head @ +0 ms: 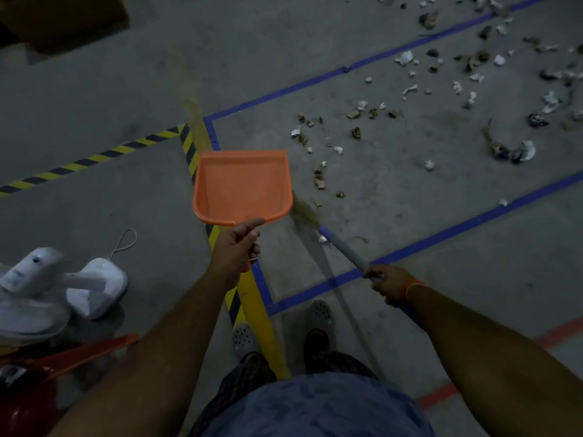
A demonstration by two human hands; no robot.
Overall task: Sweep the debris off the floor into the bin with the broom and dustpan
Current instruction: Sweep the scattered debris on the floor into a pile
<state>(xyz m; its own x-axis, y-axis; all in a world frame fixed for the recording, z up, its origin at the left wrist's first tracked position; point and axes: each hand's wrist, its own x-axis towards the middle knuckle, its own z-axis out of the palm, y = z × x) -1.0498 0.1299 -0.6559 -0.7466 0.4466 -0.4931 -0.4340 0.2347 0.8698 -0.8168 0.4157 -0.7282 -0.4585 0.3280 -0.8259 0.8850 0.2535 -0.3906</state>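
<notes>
My left hand (236, 247) grips the handle of an orange dustpan (242, 186), held above the floor with its empty scoop facing up. My right hand (386, 283) holds the grey-blue handle of a broom (345, 249). The broom's straw bristles (303, 211) blur just right of the dustpan. Debris (410, 99), white shreds and brown scraps, lies scattered over the grey floor ahead and to the right, inside a rectangle of blue tape (426, 244). The nearest scraps (319, 176) lie just beyond the bristles. No bin is clearly in view.
A yellow floor line (252, 298) and black-yellow hazard tape (91, 159) run under and left of the dustpan. White devices (63, 285) sit at left beside a red object (28, 402). A dark box (63, 20) stands at top left. My feet (280, 329) straddle the yellow line.
</notes>
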